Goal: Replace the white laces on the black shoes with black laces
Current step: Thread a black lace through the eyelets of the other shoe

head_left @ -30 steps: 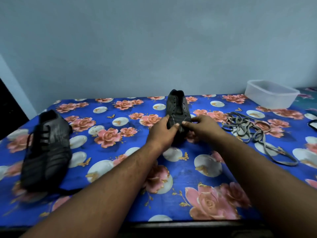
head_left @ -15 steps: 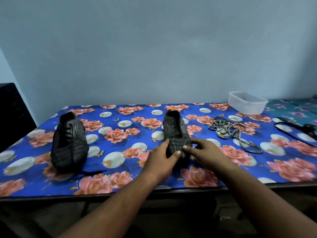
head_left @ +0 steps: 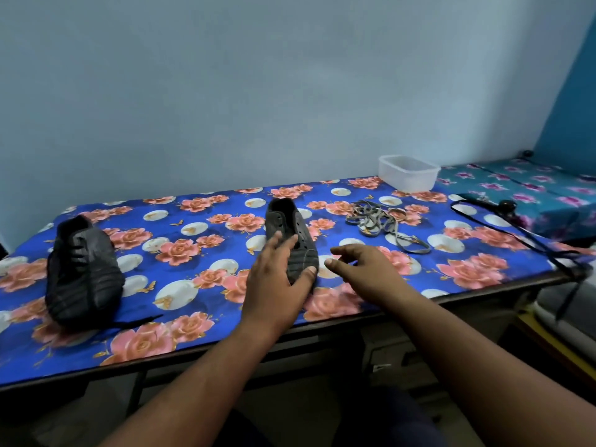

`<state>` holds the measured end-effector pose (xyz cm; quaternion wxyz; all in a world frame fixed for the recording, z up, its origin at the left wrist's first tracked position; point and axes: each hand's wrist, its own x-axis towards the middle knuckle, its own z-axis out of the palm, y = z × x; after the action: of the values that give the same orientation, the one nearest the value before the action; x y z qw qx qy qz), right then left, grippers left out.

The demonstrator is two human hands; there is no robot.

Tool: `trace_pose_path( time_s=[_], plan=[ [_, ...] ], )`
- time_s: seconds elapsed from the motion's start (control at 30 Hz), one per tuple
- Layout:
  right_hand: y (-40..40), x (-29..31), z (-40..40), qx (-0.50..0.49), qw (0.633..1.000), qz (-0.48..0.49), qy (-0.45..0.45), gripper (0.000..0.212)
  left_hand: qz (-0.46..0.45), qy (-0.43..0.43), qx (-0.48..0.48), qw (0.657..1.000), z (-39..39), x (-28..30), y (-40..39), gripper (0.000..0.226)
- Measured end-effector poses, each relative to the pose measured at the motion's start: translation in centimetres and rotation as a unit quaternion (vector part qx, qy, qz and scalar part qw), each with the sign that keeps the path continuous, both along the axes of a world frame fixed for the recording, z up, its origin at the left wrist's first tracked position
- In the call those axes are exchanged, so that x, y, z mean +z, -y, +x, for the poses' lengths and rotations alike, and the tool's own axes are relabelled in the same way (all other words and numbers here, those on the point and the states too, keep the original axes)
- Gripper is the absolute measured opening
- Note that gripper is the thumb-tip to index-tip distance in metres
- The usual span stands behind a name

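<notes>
At the desk's (head_left: 193,330) left a black-laced shoe (head_left: 82,269) lies. The unlaced middle shoe (head_left: 292,240) is gripped at its toe by the left hand (head_left: 277,279); the right hand (head_left: 361,269), lately touching it, has been withdrawn, loosely open and empty. Removed white laces (head_left: 377,221) and a black lace (head_left: 503,224) lie further right, so relacing likely follows.

No readable text, labels or numbers, shoes perhaps too blurred to tell
</notes>
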<state>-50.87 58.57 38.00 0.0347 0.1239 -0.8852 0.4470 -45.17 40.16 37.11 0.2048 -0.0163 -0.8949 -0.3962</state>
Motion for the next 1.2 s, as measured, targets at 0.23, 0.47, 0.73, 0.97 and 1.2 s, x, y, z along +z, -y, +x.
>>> trace_pose_path(
  time_s=[0.23,0.47,0.73,0.97,1.2],
  plan=[
    [-7.4,-0.5,-0.1,-0.065,0.997,0.036,-0.014,0.035,-0.030,-0.037,-0.116,0.992,-2.4,-0.4,-6.6,0.049],
    [-16.2,-1.3,-1.4,-0.151,0.982,0.114,-0.029,0.035,-0.060,-0.005,-0.175,0.983,-7.4,-1.2,-14.1,0.043],
    [-25.3,-2.8,-4.8,-0.263,0.911,0.317,-0.008,0.039,-0.267,0.109,-0.193,0.938,-10.9,-3.1,-18.0,0.066],
    [-28.8,-2.9,-6.9,-0.334,0.842,0.421,0.047,0.041,-0.274,0.105,-0.191,0.937,-10.7,-3.4,-18.0,0.062],
    [-28.3,-2.3,-7.6,-0.326,0.851,0.411,0.018,0.030,-0.268,0.112,-0.191,0.938,-10.7,-3.4,-17.9,0.062]
  ],
)
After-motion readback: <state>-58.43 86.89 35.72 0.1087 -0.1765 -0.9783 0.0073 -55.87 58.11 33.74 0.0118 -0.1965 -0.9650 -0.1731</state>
